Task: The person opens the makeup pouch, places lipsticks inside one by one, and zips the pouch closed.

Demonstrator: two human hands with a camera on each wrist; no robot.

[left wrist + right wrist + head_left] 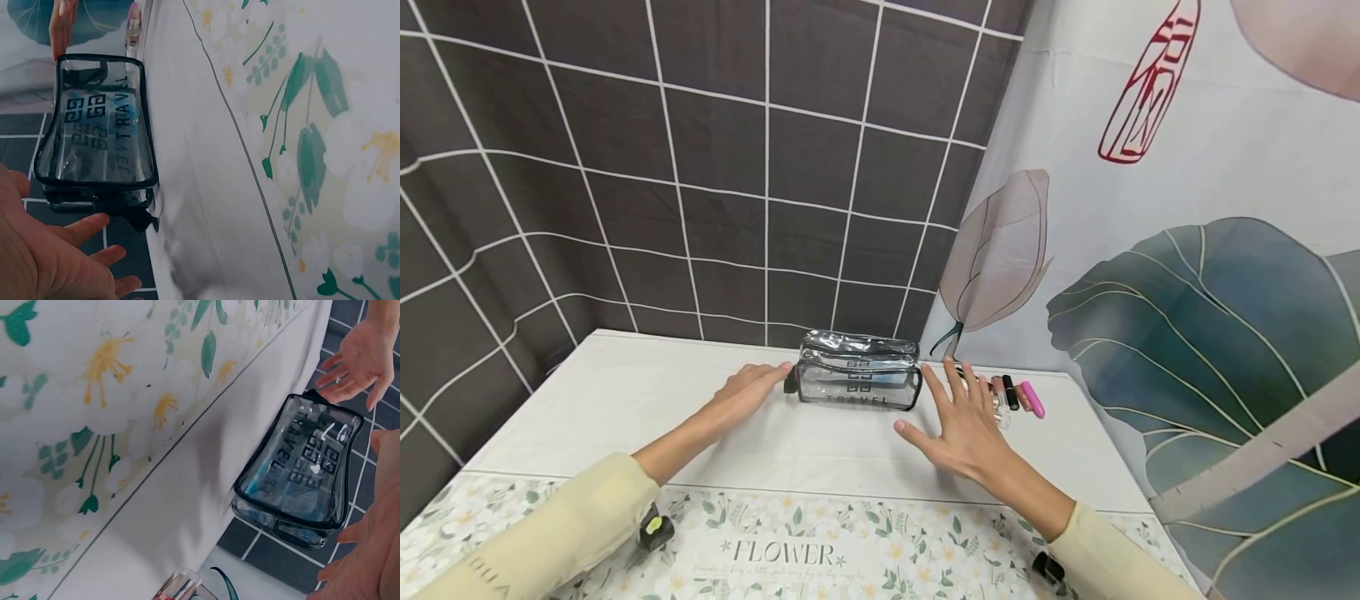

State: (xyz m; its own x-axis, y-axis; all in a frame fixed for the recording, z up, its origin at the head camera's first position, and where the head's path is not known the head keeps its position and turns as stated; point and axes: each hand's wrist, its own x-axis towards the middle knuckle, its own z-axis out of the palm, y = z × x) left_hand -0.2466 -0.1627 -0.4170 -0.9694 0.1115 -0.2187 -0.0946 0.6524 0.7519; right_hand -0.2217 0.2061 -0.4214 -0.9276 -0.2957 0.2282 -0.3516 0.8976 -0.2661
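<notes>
In the head view, my left hand (747,397) is reaching to the left end of a clear TRAVEL pouch (859,393) with black piping, its fingers released and grasping nothing; the pouch is standing between my two hands on the white tabletop (617,400); my right hand (961,429) is spreading its fingers just beside the pouch's right end, also grasping nothing; a pink tube (1032,400) and a black tube (1011,392) are lying to the right of my right fingers; a FLOWER-printed cloth (782,554) is lying nearer to me than either hand.

In the left wrist view, my left fingers are extending loosely near the pouch's black tab (140,217); I cannot tell whether they are touching it; my right hand is showing at the far end.

In the right wrist view, the pouch is standing just beside my right fingers; a clear-capped cosmetic tube (179,586) is lying near it, partly cut off.
</notes>
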